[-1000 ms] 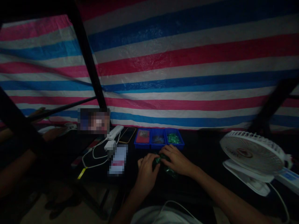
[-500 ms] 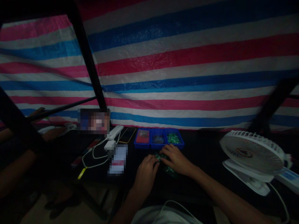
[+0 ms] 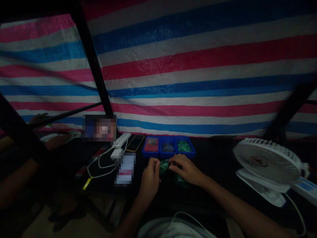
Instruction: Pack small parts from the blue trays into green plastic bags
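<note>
Between my hands is a small shiny green plastic packet (image 3: pixel 163 166), just in front of the blue trays. My left hand (image 3: pixel 150 175) pinches its left edge between thumb and fingers. My right hand (image 3: pixel 186 169) has its bent fingertips on the packet's right edge. Under the right palm lies another green packet (image 3: pixel 181 180), partly hidden by the hand. Three joined blue trays (image 3: pixel 151 154) stand behind: the left one holds a red piece with small bits on it, the middle one dark small parts, the right one green packets (image 3: pixel 183 146).
A white fan (image 3: pixel 266 165) stands at the right. Left of the trays are a phone (image 3: pixel 135 143), a white power strip (image 3: pixel 123 140), cables and a blurred paper (image 3: pixel 125 168). Another person's arm (image 3: pixel 19 178) is at far left, beyond a dark metal frame (image 3: pixel 92 59). A striped sheet (image 3: pixel 198 66) hangs behind.
My left hand has moved slightly left and up, away from the right hand. More of the green packet between them now shows. My right hand has barely moved.
</note>
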Demonstrator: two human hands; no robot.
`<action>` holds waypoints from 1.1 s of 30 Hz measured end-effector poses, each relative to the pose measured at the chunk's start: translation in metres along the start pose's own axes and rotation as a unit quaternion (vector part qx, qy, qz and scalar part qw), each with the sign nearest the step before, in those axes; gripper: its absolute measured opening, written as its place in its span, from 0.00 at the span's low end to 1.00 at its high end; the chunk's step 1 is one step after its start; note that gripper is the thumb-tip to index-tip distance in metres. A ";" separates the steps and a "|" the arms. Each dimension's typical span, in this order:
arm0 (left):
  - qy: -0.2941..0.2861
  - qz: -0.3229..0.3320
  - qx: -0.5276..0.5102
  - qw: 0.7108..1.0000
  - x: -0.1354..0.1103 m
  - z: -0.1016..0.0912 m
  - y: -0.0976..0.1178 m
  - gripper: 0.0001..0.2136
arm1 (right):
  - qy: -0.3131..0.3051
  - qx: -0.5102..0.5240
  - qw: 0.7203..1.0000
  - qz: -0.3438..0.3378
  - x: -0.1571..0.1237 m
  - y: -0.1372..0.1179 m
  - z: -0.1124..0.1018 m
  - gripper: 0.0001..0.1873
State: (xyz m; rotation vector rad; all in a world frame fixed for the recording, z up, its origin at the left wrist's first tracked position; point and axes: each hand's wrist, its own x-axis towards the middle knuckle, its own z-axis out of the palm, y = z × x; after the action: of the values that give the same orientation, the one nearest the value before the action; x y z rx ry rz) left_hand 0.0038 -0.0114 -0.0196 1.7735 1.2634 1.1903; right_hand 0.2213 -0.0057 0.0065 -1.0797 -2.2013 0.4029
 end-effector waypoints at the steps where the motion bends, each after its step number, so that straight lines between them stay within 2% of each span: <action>1: -0.010 -0.002 -0.017 1.000 0.000 0.000 0.000 0.14 | 0.002 0.018 1.000 0.002 0.000 0.000 0.001 0.18; 8: -0.034 0.009 -0.070 0.997 -0.001 0.001 0.005 0.11 | 0.000 0.187 0.979 0.077 0.002 0.008 0.009 0.20; 12: -0.042 0.013 -0.052 0.998 0.001 0.001 0.004 0.11 | 0.035 0.243 0.965 0.094 0.003 0.010 0.008 0.23; 15: -0.058 0.016 -0.033 0.998 0.001 0.001 0.003 0.09 | 0.041 0.263 0.958 0.103 0.004 0.011 0.009 0.23; 21: -0.051 0.030 0.010 0.998 0.002 0.002 0.000 0.08 | 0.035 0.282 0.954 0.101 0.003 0.015 0.012 0.23; 27: -0.062 0.037 -0.012 0.997 0.001 0.001 0.000 0.10 | 0.033 0.277 0.955 0.102 0.004 0.015 0.013 0.24; 33: -0.039 0.039 0.002 0.998 0.001 -0.002 0.005 0.11 | 0.045 0.260 0.959 0.106 0.004 0.013 0.012 0.22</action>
State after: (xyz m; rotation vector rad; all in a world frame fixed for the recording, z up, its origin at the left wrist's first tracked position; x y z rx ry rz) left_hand 0.0044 -0.0119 -0.0138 1.8697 1.1609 1.1500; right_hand 0.2187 0.0056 -0.0076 -1.0100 -1.7554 0.9481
